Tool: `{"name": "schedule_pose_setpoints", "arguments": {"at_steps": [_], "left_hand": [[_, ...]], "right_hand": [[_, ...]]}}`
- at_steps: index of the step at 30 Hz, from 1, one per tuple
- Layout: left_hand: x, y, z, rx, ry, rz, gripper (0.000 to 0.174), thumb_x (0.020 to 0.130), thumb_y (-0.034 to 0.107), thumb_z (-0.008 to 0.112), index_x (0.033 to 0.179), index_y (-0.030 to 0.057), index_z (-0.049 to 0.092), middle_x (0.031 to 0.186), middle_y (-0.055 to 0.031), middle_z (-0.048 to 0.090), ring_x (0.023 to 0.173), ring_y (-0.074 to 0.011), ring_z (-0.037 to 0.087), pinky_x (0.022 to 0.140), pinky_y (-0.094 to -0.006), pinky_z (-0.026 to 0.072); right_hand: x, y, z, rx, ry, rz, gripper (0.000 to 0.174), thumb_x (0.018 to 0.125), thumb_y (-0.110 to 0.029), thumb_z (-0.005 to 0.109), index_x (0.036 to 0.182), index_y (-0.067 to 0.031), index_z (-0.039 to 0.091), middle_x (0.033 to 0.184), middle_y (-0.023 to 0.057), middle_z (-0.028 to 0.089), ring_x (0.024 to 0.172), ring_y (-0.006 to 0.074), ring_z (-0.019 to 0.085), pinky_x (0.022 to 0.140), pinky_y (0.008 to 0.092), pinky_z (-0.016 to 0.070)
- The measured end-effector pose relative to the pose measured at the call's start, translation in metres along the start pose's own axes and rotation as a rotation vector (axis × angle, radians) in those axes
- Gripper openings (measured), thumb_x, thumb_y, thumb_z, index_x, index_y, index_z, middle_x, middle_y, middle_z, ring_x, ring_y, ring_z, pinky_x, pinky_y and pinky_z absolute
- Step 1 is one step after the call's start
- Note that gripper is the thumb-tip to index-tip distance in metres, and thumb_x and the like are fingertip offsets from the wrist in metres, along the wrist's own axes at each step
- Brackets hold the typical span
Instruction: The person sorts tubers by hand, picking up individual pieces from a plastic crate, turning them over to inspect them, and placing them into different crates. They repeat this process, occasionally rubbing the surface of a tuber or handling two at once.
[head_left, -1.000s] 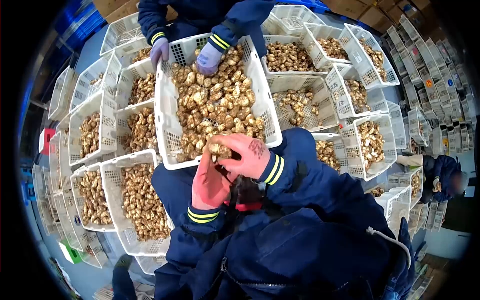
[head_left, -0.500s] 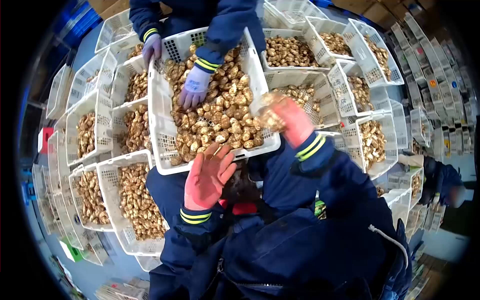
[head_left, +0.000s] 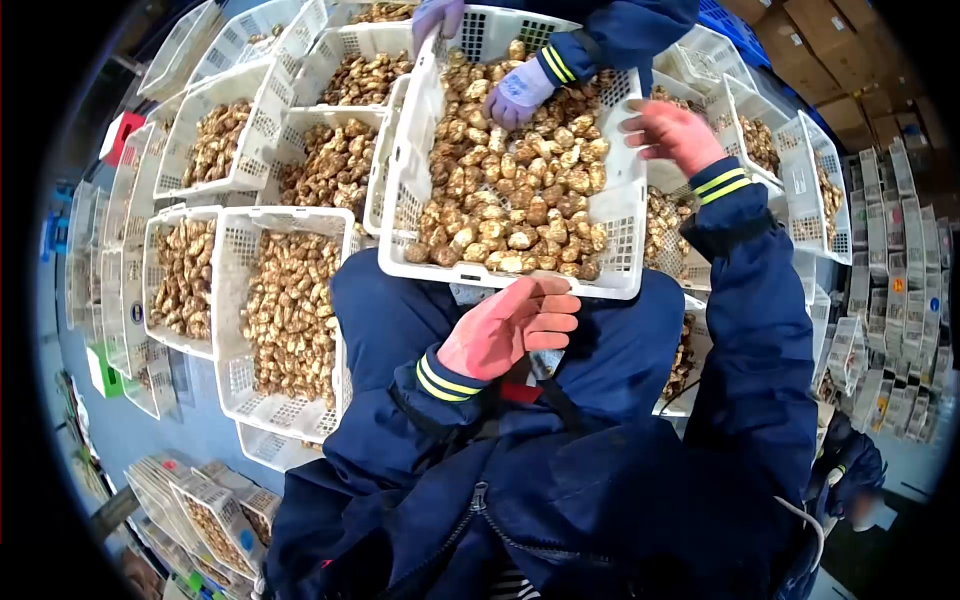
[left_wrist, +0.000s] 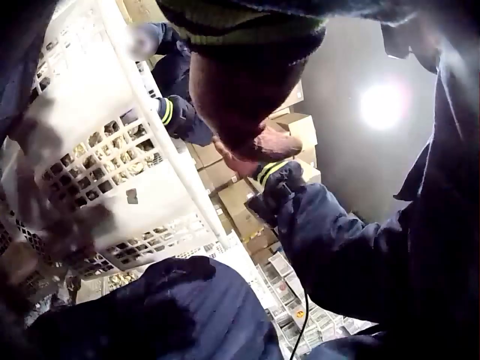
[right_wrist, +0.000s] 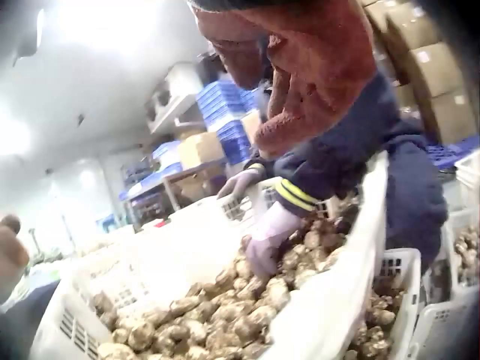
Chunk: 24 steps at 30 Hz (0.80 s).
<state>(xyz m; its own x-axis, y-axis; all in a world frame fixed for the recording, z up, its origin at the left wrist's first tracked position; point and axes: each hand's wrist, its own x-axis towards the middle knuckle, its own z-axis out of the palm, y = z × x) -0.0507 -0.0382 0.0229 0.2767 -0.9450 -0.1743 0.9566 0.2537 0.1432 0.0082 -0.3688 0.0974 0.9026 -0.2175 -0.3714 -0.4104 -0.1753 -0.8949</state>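
Note:
A white plastic crate [head_left: 403,215] full of brown and cream knobbly tubers [head_left: 505,215] sits at the knees. My left hand [head_left: 510,328], in a pink glove, is held just off the crate's near rim with its fingers loosely bent and nothing in them. Out at the crate's right rim is my right hand [head_left: 678,138], also gloved in pink, fingers spread and empty. The right wrist view shows the same right hand [right_wrist: 307,75] above the crate, its fingers hanging loose. Across from me, another person's purple-gloved hand [head_left: 520,95] reaches onto the tubers.
That person's other hand [head_left: 437,18] is at the crate's far left corner. More crates of tubers surround us, such as one on the left [head_left: 230,300] and one at far right [head_left: 828,190]. Cardboard boxes [head_left: 825,30] are stacked behind. Another person [head_left: 845,470] is at lower right.
The tubers earlier held up between my hands, then carried right in my right hand, are gone from it. My right hand has moved farther out. The head view has turned, shifting the crate rightward.

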Motion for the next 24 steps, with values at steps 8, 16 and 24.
{"name": "schedule_pose_setpoints", "arguments": {"at_steps": [8,16,24], "left_hand": [[-0.016,0.013,-0.001,-0.044,0.003,0.129,0.046,0.096,0.035,0.040,0.124,-0.0026,0.041,0.115,-0.0169,0.054,0.099,-0.0247,0.059,0.085,-0.0356,0.0496],[-0.022,0.022,-0.023,-0.122,-0.003,0.166,0.046,0.098,0.034,0.035,0.124,-0.0033,0.042,0.118,-0.0189,0.054,0.104,-0.0281,0.057,0.088,-0.0387,0.0477],[-0.027,0.032,-0.037,-0.205,0.026,0.308,0.034,0.095,0.020,0.043,0.120,-0.0021,0.046,0.115,-0.0170,0.055,0.101,-0.0275,0.057,0.088,-0.0382,0.0474]], "right_hand": [[0.060,0.013,0.152,-1.408,-0.474,-0.280,0.036,0.080,-0.020,0.052,0.115,-0.0144,0.059,0.105,0.0165,0.062,0.095,0.0313,0.060,0.083,0.0377,0.0471],[0.083,0.066,0.190,-2.006,-0.671,-0.364,0.024,0.087,-0.013,0.044,0.104,-0.0176,0.060,0.094,0.0044,0.064,0.088,0.0231,0.063,0.063,0.0403,0.0507],[0.076,0.046,0.155,-1.521,-0.371,-0.327,0.024,0.081,-0.025,0.057,0.095,-0.0054,0.060,0.093,0.0128,0.066,0.090,0.0278,0.063,0.073,0.0349,0.0504]]}}
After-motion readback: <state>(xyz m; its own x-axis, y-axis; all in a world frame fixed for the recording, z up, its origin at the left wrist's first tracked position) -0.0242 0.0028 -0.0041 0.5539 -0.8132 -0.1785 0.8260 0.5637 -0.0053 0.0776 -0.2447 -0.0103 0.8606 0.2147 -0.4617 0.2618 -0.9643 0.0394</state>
